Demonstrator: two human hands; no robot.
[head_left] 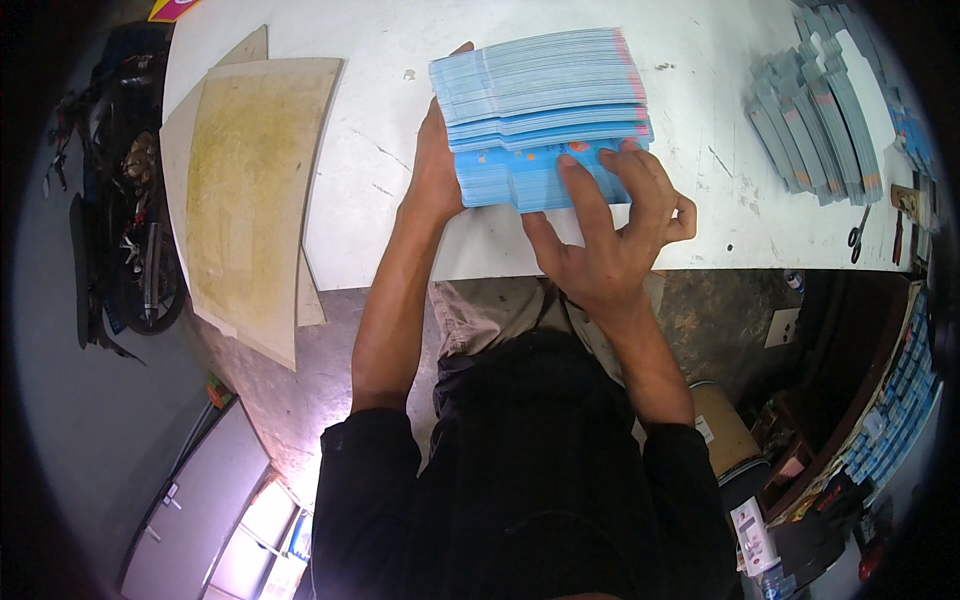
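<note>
A thick stack of flat, light-blue printed card pieces [540,80] lies fanned on the white table in front of me, its edges in steps and pink at the right end. My left hand [437,160] holds the stack's left side; most of its fingers are hidden behind the pieces. At the near edge, my right hand [615,225] has its fingertips on the bright-blue top face and its thumb against the lower front edge. The fingers are bent and spread over the nearest pieces.
Bowed, yellow-stained boards [255,180] overhang the white table [370,240] at the left. More stacked grey-blue card pieces [815,120] stand at the far right, with black-handled scissors [857,240] nearby. A motorbike [145,220] stands left of the table.
</note>
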